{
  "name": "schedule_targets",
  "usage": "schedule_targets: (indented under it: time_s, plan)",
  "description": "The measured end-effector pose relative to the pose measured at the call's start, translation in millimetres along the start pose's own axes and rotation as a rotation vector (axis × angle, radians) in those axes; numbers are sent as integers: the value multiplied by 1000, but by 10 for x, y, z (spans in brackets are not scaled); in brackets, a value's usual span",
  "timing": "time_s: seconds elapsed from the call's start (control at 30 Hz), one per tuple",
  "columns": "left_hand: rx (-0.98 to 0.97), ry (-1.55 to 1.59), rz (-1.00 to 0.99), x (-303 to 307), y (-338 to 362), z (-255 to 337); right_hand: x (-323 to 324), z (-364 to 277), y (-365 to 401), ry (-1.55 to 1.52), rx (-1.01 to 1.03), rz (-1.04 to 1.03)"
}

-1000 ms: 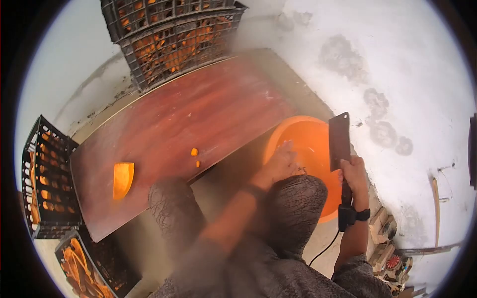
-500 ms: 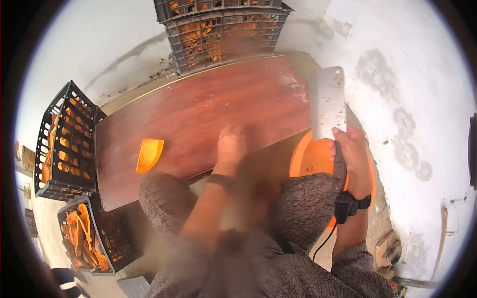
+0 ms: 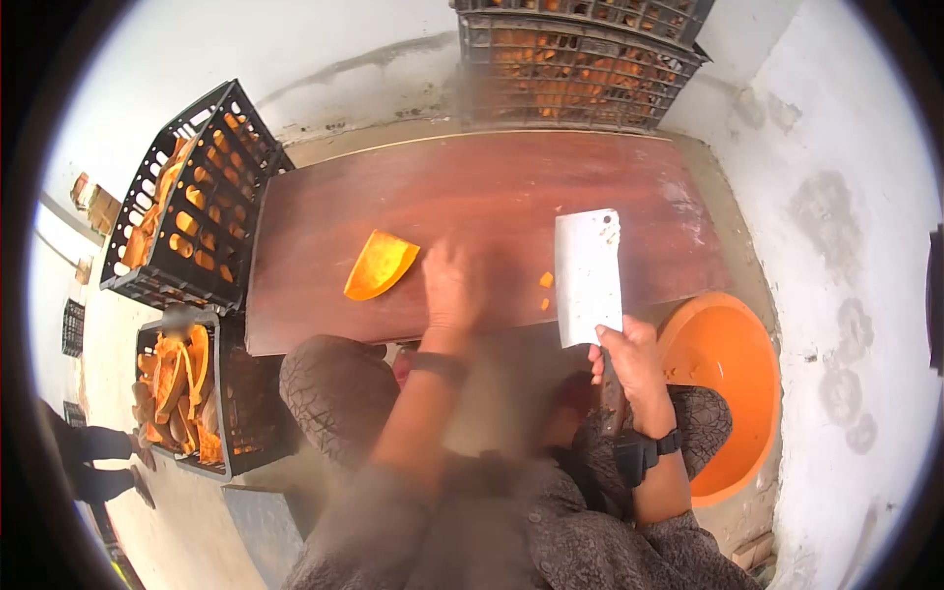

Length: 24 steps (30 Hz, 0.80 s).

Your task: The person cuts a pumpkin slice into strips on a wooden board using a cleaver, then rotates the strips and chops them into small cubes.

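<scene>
the left hand [image 3: 454, 285] has left the orange basin [image 3: 733, 339], where it was reaching a second ago, and now lies on the reddish-brown worktop [image 3: 492, 182]. it sits just to the right of the pumpkin wedge [image 3: 380, 264]. motion blur softens it, but its fingers look released and laid flat, holding nothing. whether they touch the tip of the wedge cannot be told.

the right hand [image 3: 629, 359] has its fingers clenched round the handle of the cleaver [image 3: 588, 277]. a second ago the blade stood over the basin. now it shows its broad pale side above the near edge of the worktop, right of the left hand. two small orange bits [image 3: 546, 280] lie on the board between the left hand and the blade.

so both hands have come off the basin side and are gathered over the worktop. the wedge lies on its side, whole, left of centre on the board.

round the worktop stand a black crate [image 3: 187, 206] of orange pieces at the left and a lower crate [image 3: 182, 393] with peel strips beneath it. a stacked crate [image 3: 580, 59] stands at the far edge. the legs of another person [image 3: 88, 462] show at the lower left.
</scene>
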<state>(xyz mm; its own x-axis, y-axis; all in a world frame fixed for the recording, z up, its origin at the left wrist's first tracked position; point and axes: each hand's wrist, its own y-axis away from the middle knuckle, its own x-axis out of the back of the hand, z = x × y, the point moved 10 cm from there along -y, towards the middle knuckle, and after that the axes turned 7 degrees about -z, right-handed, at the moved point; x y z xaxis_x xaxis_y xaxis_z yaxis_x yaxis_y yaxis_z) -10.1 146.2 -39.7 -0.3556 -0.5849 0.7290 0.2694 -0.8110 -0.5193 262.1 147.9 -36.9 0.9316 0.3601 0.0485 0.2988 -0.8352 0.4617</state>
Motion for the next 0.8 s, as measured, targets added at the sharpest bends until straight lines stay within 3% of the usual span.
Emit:
schedule_targets:
  time_s: [0.2, 0.23, 0.3, 0.37, 0.43, 0.57, 0.67, 0.8]
  plan:
    - [285, -233, 102, 839, -79, -711, -492, 238, -171, 69, -47, -167]
    - [289, -236, 109, 902, -64, -817, -545, 302, -212, 98, -60, -192]
    - [496, -253, 91, 968, 64, -1274, -593, 412, -310, 129, -66, -215]
    - [514, -279, 113, 999, 163, -1474, -567, 472, -369, 123, -66, -187]
    - [754, -93, -103, 842, 310, -1730, -550, 413, -377, 138, -57, -172]
    - [676, -70, -115, 760, 330, -1753, -401, 400, -422, 174, -14, -104]
    - [700, 104, -2, 714, 394, -1729, -341, 284, -388, 217, 6, -41]
    - [908, 252, -47, 622, 492, -1527, -310, 102, -313, 300, 44, 19]
